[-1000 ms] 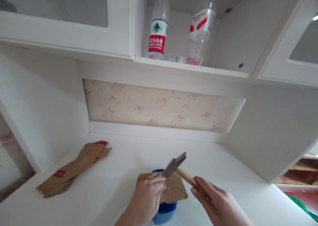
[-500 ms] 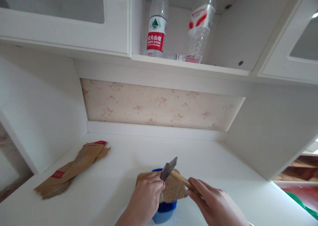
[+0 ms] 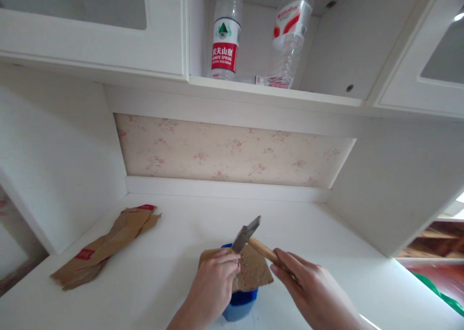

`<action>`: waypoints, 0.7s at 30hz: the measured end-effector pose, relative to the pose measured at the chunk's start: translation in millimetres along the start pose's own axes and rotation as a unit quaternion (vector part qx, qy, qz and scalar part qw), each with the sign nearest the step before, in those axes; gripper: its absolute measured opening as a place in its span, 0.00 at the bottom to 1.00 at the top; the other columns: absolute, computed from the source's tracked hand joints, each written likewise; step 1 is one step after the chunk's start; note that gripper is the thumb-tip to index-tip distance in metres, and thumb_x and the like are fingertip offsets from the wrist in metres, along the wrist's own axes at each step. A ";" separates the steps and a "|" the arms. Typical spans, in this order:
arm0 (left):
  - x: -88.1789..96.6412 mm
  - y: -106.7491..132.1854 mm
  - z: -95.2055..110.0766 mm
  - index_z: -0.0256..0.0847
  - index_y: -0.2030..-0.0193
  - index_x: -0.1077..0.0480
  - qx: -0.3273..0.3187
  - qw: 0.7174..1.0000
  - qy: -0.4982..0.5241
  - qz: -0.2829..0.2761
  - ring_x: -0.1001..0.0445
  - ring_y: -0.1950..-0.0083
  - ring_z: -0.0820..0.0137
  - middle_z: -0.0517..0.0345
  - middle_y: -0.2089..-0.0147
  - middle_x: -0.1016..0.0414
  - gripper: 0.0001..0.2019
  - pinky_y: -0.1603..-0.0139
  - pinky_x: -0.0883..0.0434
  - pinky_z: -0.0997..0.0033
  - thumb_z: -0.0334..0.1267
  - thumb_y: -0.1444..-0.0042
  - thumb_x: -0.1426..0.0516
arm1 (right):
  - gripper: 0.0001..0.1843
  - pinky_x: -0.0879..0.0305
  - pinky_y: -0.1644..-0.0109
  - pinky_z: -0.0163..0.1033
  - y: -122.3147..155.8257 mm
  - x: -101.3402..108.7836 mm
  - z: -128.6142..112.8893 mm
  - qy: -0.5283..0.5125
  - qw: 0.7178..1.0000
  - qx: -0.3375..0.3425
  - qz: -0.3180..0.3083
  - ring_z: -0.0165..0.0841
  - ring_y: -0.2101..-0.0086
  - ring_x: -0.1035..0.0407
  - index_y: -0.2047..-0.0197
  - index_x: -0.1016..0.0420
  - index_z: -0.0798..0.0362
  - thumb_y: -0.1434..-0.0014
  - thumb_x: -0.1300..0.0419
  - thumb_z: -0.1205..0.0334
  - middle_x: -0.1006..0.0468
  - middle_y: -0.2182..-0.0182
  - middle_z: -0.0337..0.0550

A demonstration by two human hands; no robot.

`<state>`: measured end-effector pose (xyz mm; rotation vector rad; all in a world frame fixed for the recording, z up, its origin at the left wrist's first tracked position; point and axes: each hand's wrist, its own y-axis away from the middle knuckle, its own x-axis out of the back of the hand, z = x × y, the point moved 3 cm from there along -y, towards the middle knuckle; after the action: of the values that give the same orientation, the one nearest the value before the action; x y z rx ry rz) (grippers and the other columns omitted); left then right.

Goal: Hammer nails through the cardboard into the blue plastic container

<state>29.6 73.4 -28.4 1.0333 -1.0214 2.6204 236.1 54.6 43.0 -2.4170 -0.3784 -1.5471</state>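
My right hand is wrapped round the wooden handle of a hammer. The hammer's grey metal head is just above the fingertips of my left hand. Those fingertips are pinched together over a piece of brown cardboard, around a thin small thing that looks like a nail, mostly hidden. Several small dark holes or specks dot the cardboard's surface. Beneath the cardboard stands a blue container, whose front wall and part of the back rim show.
Torn brown cardboard lies on the white countertop at the left. Overhead, a cabinet shelf holds two upright plastic bottles, one with a red and white label, the other leaning slightly. White side panels flank the counter.
The hammer head has risen a little above my left fingertips, and its handle has tilted up slightly. My left hand stays on the cardboard. The view has shifted slightly.
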 end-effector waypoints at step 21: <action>2.7 -1.0 1.3 0.42 0.70 0.23 0.028 0.999 -0.007 -0.024 0.19 0.58 0.65 0.57 0.67 0.18 0.16 0.45 0.27 0.66 0.24 0.38 0.49 | 0.12 0.40 0.66 0.40 6.2 1.9 -6.0 0.016 1.000 -0.002 -0.005 0.37 0.68 0.26 0.60 0.37 0.42 0.29 0.57 0.51 0.21 0.66 0.34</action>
<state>28.6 73.1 -25.4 1.0768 -0.9189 2.6206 234.0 46.9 46.7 -2.3944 -0.3814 -1.5905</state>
